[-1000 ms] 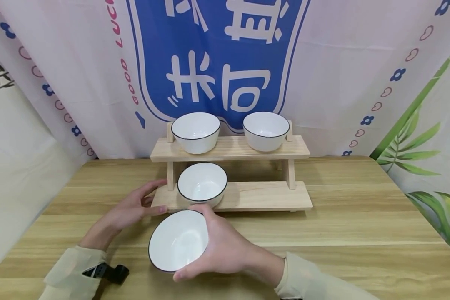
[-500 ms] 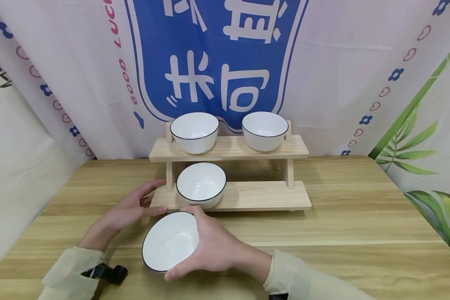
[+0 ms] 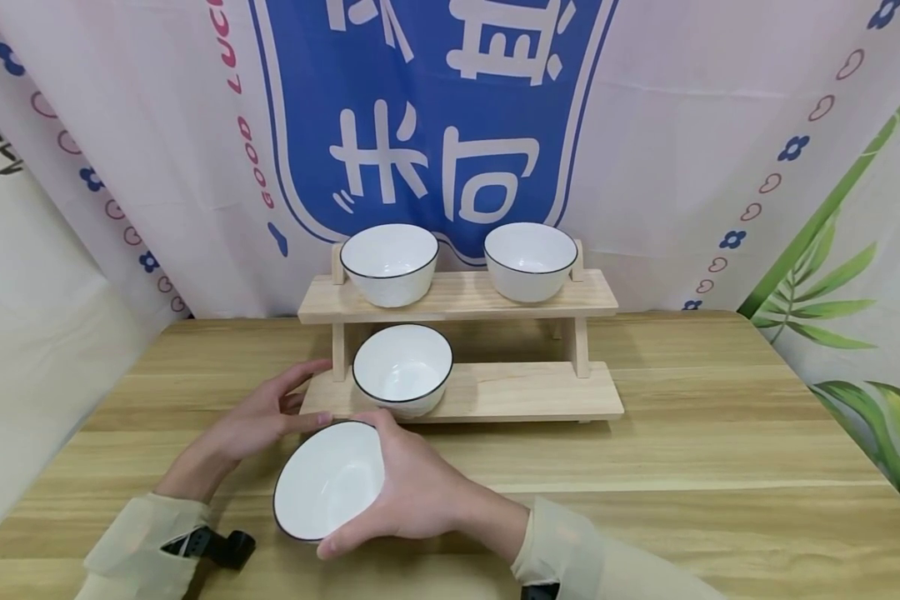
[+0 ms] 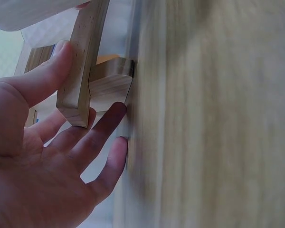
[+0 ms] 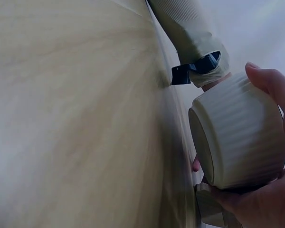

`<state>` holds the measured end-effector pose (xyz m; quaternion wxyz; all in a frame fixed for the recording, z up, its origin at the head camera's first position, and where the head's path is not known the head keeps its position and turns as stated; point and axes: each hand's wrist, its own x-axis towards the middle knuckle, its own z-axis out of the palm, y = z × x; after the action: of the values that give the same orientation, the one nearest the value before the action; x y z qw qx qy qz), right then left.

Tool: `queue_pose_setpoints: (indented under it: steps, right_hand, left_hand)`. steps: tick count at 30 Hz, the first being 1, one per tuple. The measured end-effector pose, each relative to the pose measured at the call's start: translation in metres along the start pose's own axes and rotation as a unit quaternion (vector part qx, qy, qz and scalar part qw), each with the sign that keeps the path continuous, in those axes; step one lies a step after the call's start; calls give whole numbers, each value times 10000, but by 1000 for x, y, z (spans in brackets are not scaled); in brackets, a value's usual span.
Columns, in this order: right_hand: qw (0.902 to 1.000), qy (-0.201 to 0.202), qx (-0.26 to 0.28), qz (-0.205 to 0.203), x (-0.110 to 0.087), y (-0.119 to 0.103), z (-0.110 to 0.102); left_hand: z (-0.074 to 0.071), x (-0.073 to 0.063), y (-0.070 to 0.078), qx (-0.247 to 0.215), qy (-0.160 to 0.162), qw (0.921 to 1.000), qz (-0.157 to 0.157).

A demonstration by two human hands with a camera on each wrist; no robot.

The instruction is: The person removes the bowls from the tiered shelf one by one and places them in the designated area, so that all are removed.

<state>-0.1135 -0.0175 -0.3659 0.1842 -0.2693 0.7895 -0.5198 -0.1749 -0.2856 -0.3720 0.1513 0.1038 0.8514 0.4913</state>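
At the left end of the wooden rack (image 3: 461, 293), the left hand (image 3: 258, 417) holds the lower shelf (image 3: 528, 392), thumb on its front edge. In front of that end, the right hand (image 3: 416, 492) grasps a tilted white bowl (image 3: 330, 483) between thumb and fingers. On the rack, a lower bowl (image 3: 402, 371) stands left of centre; two upper bowls (image 3: 390, 271) sit apart above.

A wood-grained table (image 3: 682, 467) is stretching beneath the left hand (image 3: 266, 412) and right hand (image 3: 420, 492), carrying a two-tier wooden shelf (image 3: 579, 348) just beyond them. On its lower board (image 3: 525, 392), a white dark-rimmed bowl (image 3: 403, 371) is standing just past the right hand's fingers. Farther from both hands, two matching bowls (image 3: 390, 262) (image 3: 532, 260) are sitting apart on the upper board (image 3: 461, 292).
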Motion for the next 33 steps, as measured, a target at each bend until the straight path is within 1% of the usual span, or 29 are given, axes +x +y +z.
queue_pose_setpoints:
  steps: [4,7,11,16,18,23,28,33]
  right_hand:
    - [10000,-41,6,79,0,0,2]
    - [9999,-73,17,150,-1,1,2]
    - [9998,-104,31,141,-1,3,2]
    - [9998,-184,7,41,-2,5,0]
    - [9997,-219,22,59,-3,6,-1]
    - [9995,-274,17,144,-4,8,-4]
    - [9994,-327,-2,61,-5,9,-6]
    - [9993,-371,-41,64,-5,9,-7]
  left_hand:
    - [0,0,0,-4,19,10000,-10]
    - [0,0,-1,14,12,10000,31]
    - [1,-1,-1,24,-15,9999,112]
    - [0,-1,0,14,30,10000,-23]
    - [0,-1,1,36,49,9999,-87]
    - [0,-1,1,87,58,9999,-98]
    - [0,-1,1,82,50,9999,-94]
    - [0,-1,2,84,25,9999,-88]
